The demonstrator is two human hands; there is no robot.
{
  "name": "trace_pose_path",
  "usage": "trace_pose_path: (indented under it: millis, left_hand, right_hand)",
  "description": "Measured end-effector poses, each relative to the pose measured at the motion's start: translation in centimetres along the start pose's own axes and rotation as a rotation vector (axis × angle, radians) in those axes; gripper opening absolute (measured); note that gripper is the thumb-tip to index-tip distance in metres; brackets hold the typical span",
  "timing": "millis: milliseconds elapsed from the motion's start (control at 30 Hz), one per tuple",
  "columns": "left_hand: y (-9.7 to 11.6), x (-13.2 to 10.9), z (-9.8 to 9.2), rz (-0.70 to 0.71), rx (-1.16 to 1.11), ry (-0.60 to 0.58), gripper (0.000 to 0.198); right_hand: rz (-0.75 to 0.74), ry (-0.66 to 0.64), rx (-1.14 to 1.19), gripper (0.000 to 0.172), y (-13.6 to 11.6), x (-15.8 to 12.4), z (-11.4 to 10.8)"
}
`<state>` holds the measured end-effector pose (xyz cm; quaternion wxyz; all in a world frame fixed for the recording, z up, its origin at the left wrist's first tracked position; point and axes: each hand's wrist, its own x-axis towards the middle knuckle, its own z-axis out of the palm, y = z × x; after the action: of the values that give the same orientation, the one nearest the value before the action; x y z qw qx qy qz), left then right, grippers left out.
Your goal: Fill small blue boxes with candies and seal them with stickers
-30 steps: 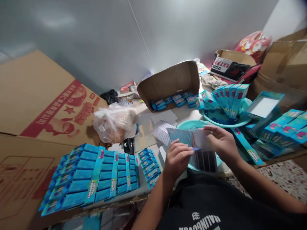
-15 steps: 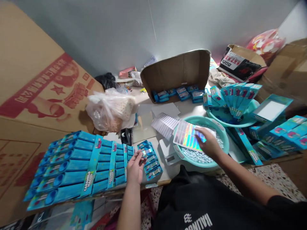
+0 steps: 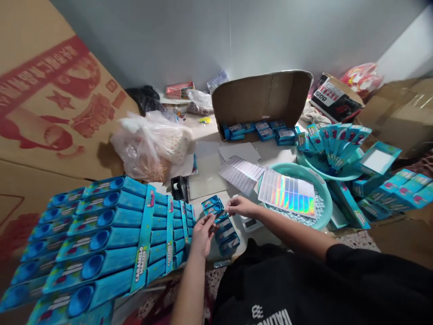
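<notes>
My left hand [image 3: 204,234] and my right hand [image 3: 241,206] meet fingertip to fingertip above a row of small blue boxes [image 3: 214,205]. Both have thumb and fingers pinched together; whatever lies between them is too small to make out. Some of these boxes have shiny strips across them, and my left fingers partly hide the row. To the right, a sheet of rainbow-shiny stickers [image 3: 287,192] lies across a turquoise basin [image 3: 329,198] filled with pale blue pellets [image 3: 320,205]. A grey sheet of labels [image 3: 241,175] lies behind my right hand.
Rows of blue display trays [image 3: 125,230] fill the left front. A tape dispenser [image 3: 179,188] and a clear plastic bag [image 3: 152,146] stand behind them. An open carton [image 3: 262,101] with small blue packs is at the back. Another basin [image 3: 355,169] holds blue boxes at right.
My right hand has left the sticker sheet and moved left to meet my left hand over the small boxes. The view has shifted a little.
</notes>
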<state>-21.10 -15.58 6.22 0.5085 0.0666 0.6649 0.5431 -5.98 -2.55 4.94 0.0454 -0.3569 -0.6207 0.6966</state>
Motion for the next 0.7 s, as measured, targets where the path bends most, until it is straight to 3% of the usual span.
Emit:
trace_pose_path:
  millis: [300, 467, 700]
  left_hand:
    - [-1.9, 3.3, -0.8, 0.321, 0.452, 0.094, 0.026]
    - [-3.1, 4.0, -0.9, 0.347, 0.586, 0.119, 0.028]
    - [-3.5, 3.7, -1.1, 0.340, 0.681, 0.107, 0.024]
  right_hand:
    - [0.138, 0.196, -0.471, 0.019, -0.4, 2.0, 1.4]
    - [0.205, 0.138, -0.577, 0.023, -0.6, 2.5, 0.7]
    - [0.237, 0.045, -0.554, 0.023, -0.9, 2.3, 0.3]
